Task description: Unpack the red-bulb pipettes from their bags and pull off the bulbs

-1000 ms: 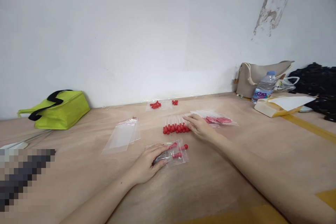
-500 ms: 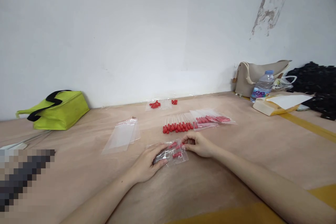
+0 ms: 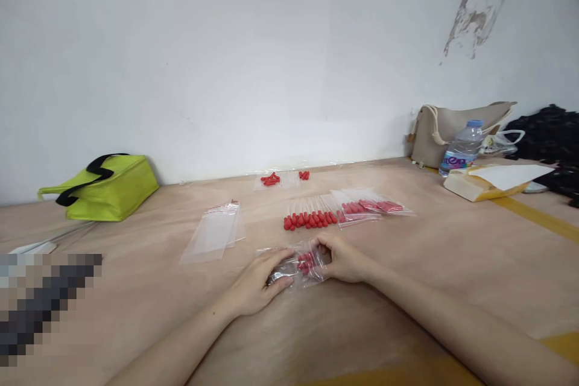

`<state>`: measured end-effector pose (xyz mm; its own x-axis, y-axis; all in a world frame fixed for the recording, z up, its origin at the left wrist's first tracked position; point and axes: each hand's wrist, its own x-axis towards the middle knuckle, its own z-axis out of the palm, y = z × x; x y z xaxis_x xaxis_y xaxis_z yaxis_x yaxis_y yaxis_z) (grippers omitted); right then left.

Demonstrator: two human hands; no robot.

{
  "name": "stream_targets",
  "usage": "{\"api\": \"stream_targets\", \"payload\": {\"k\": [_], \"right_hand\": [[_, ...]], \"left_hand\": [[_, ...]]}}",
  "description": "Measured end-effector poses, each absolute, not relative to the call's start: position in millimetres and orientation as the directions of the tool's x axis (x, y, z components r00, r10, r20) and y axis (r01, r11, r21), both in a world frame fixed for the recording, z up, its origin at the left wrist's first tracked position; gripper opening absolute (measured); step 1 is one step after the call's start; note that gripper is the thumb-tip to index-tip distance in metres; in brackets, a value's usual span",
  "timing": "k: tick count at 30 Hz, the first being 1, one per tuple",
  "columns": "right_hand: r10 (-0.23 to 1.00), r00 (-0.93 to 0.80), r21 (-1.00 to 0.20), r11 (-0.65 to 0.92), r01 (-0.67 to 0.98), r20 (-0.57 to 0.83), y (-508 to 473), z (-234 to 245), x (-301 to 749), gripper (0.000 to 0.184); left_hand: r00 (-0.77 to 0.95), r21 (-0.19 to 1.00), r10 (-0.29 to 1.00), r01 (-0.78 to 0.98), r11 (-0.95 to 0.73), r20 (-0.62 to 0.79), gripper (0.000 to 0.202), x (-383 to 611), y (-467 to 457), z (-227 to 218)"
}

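Note:
A clear zip-lock bag (image 3: 312, 282) with several red-tipped pieces (image 3: 306, 263) inside lies on the table between my hands. My left hand (image 3: 260, 280) is curved round the bag's left part, fingers and thumb on either side of it. With bent fingers and thumb, my right hand (image 3: 341, 258) grips the bag's right end. Just beyond is a row of red-headed sticks (image 3: 310, 219) with pale thin stems. To its right, filled zip-lock bags (image 3: 371, 206) overlap one another. Flat, unfilled zip-lock bags (image 3: 212, 232) lie to the left.
Small red pieces (image 3: 270, 179) lie on clear plastic near the wall. A lime-green bag (image 3: 113, 187) stands at left. At right are a water bottle (image 3: 462, 148), a beige bag (image 3: 429, 132), an opened carton (image 3: 474, 184) and a black heap (image 3: 547, 132).
My right hand has shifted from the bag's upper corner to its right end, fingers and thumb now spanning it. The red pieces inside have bunched together. The view has turned slightly left.

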<state>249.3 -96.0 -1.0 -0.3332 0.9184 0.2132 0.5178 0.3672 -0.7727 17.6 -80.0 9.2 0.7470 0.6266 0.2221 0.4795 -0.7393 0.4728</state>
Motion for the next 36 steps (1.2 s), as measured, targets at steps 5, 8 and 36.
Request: {"api": "stream_targets", "payload": {"k": [5, 8, 36], "right_hand": [[0.904, -0.398, -0.862, 0.32, 0.394, 0.154, -95, -3, 248, 0.033], [0.874, -0.466, -0.845, 0.351, 0.404, 0.14, -93, -1, 250, 0.028], [0.967, -0.253, -0.985, 0.032, 0.168, -0.012, -81, 26, 338, 0.03]], "left_hand": [[0.747, 0.46, 0.628, 0.488, -0.742, 0.219, 0.046, 18, -79, 7], [0.742, 0.456, 0.638, 0.505, -0.733, 0.204, 0.045, 18, -79, 8], [0.817, 0.277, 0.575, 0.559, -0.782, -0.025, 0.041, 7, -83, 16]]}}
